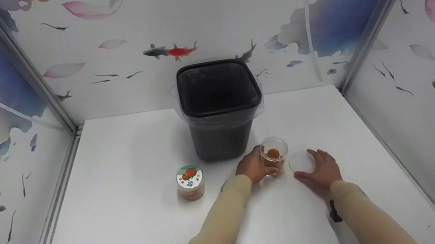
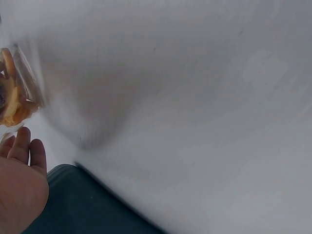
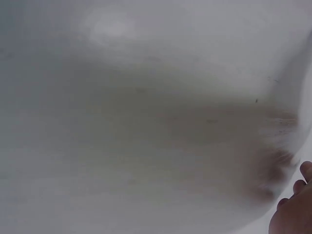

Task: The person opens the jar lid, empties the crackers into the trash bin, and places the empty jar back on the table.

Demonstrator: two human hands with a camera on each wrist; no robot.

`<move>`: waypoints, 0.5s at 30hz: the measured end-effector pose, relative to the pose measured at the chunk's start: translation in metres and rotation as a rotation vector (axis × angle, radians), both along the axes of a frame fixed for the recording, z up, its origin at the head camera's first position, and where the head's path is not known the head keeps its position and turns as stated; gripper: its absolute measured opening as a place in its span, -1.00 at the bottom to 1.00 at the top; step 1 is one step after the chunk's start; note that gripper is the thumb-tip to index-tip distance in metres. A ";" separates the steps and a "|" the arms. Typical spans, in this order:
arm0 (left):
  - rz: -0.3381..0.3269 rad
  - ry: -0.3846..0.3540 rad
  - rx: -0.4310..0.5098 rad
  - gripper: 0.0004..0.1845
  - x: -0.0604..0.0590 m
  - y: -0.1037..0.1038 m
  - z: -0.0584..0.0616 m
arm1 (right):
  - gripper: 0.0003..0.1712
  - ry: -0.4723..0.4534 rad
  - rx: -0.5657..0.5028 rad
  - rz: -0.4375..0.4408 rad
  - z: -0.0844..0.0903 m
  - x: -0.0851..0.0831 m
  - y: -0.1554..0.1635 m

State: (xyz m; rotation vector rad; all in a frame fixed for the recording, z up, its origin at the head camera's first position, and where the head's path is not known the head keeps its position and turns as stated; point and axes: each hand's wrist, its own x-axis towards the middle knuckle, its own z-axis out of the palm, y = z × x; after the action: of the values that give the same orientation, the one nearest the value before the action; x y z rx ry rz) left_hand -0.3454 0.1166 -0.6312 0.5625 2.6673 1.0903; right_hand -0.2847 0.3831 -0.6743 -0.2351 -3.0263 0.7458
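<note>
My left hand (image 1: 253,166) grips an open clear plastic jar (image 1: 276,165) from its left side, thumb in front. Orange-brown pieces of food (image 1: 273,153) show inside it; at the left edge of the left wrist view the same pieces (image 2: 14,100) lie behind the clear wall, above the fingers (image 2: 22,146). To the right, my right hand (image 1: 323,168) holds a round see-through lid (image 1: 301,162) by its edge, low over the white table. Only part of the right hand (image 3: 295,209) enters the right wrist view, where the lid is out of sight.
A black bin (image 1: 222,136) with a clear liner stands behind the hands. Left of my left hand sits a closed jar (image 1: 190,183) with a tomato-like red picture on its lid. Printed white walls (image 1: 207,9) surround the white table (image 1: 139,232) on three sides.
</note>
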 end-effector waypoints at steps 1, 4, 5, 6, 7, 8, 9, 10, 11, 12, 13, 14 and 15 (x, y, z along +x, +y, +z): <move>0.000 -0.002 -0.003 0.03 0.000 0.000 0.000 | 0.31 -0.007 0.000 -0.001 0.000 0.001 0.000; 0.002 -0.010 0.000 0.03 0.000 0.000 0.000 | 0.30 -0.030 0.013 -0.001 0.001 0.003 -0.002; 0.003 -0.013 0.001 0.04 0.000 0.000 0.000 | 0.29 -0.038 0.021 -0.004 0.002 0.005 -0.003; 0.004 -0.016 -0.001 0.04 0.001 0.000 0.001 | 0.28 -0.049 0.024 -0.007 0.003 0.006 -0.004; 0.004 -0.017 -0.002 0.03 0.001 0.000 0.001 | 0.28 -0.056 0.031 -0.011 0.004 0.007 -0.005; 0.004 -0.018 -0.004 0.03 0.001 0.000 0.001 | 0.28 -0.062 0.041 -0.010 0.004 0.008 -0.006; 0.003 -0.018 -0.007 0.04 0.001 0.000 0.002 | 0.27 -0.069 0.038 -0.013 0.005 0.008 -0.006; 0.004 -0.015 -0.009 0.04 0.001 0.000 0.002 | 0.27 -0.078 0.038 -0.015 0.006 0.009 -0.007; 0.004 -0.013 -0.012 0.04 0.001 0.000 0.003 | 0.27 -0.077 0.040 -0.018 0.005 0.009 -0.007; 0.002 -0.010 -0.017 0.04 0.001 0.000 0.003 | 0.27 -0.082 0.035 -0.019 0.005 0.009 -0.007; 0.001 -0.007 -0.021 0.04 0.002 0.000 0.004 | 0.27 -0.080 0.038 -0.022 0.004 0.009 -0.007; 0.001 -0.005 -0.024 0.04 0.002 -0.001 0.004 | 0.28 -0.083 0.039 -0.020 0.004 0.009 -0.006; 0.000 -0.003 -0.028 0.04 0.002 -0.001 0.005 | 0.27 -0.088 0.033 -0.021 0.005 0.009 -0.007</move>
State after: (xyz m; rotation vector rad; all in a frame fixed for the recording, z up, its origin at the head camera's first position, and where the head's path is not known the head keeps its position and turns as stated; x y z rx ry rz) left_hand -0.3433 0.1159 -0.6264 0.5555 2.6759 1.0508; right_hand -0.2756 0.3762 -0.6690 -0.3067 -3.1108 0.7013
